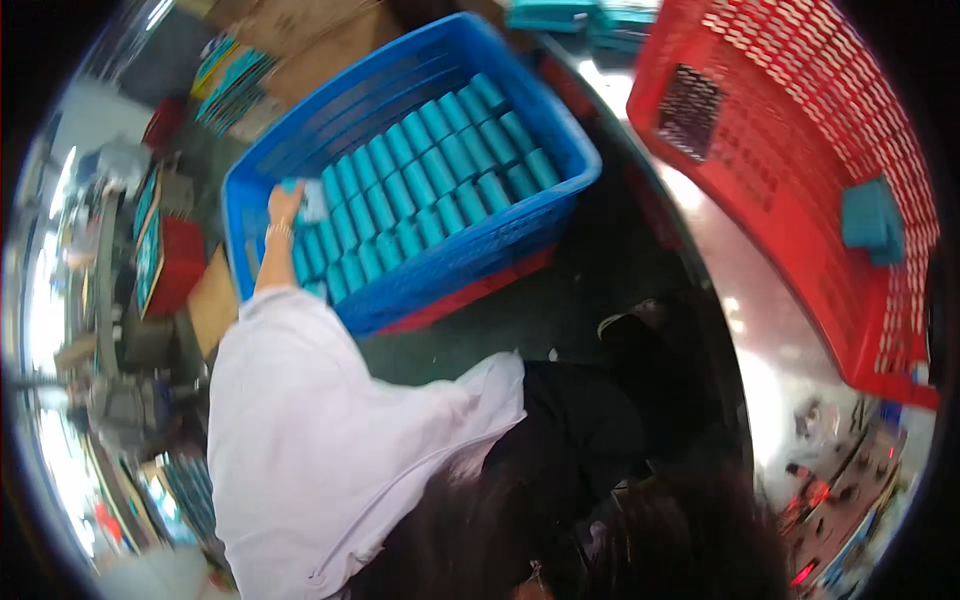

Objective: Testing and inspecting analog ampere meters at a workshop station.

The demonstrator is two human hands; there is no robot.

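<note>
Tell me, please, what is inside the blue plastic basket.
The blue plastic basket holds small teal cylinders packed in rows, with the left hand at one end. The basket's bottom beneath the cylinders is covered and cannot be seen.

Left arm [276, 262] was extended to the left end of the blue slotted basket [520, 235], its white sleeve [290, 400] ending near the rim. Left hand [285, 205] was inside, wrist nearly straight, light band [279, 230] worn; finger closure unclear.
</note>
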